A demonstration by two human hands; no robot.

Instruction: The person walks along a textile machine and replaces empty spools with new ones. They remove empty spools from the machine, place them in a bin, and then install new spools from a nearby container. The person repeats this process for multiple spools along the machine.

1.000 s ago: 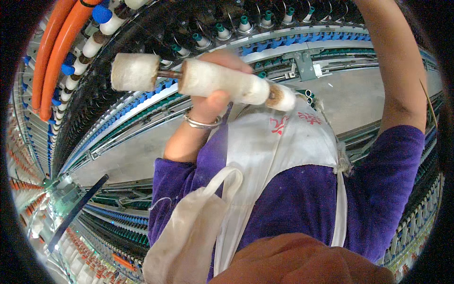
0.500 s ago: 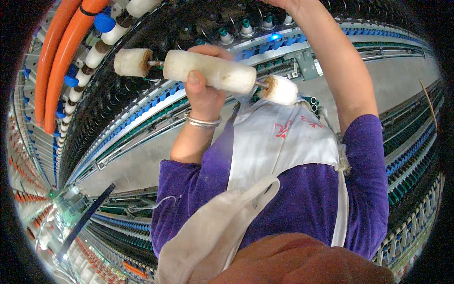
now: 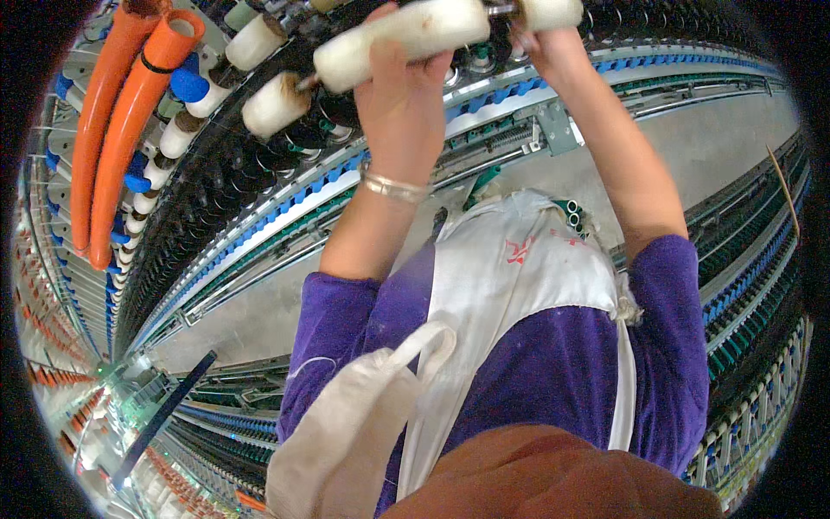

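While the long spinning machine (image 3: 556, 128) curves across nearly the whole view, a purple shirt (image 3: 545, 372) and, over it, a white apron (image 3: 493, 268) fill the middle and lower part. At the upper left, two orange tubes (image 3: 143, 130) run side by side, well apart from the right hand. The three-part white roller (image 3: 432, 35) is held up before the machine, near the top edge, and it is tilted, with its right end higher. Its long middle cylinder lies in the left hand (image 3: 402, 99), which is wrapped around it. The right hand (image 3: 553, 52) reaches to the right end cylinder (image 3: 558, 12) from below; its fingers are partly hidden, so I cannot tell whether they are closed. The left end cylinder (image 3: 277, 105) is touched by no hand. As I judge, the roller is rather light, stiff along its thin metal rod (image 3: 309, 82), but soft and fuzzy on the white surface, which a hard squeeze may dent. The middle cylinder should give a balanced, not slippery hold; near the ends, the bare rod seems the firmer place for fingers.
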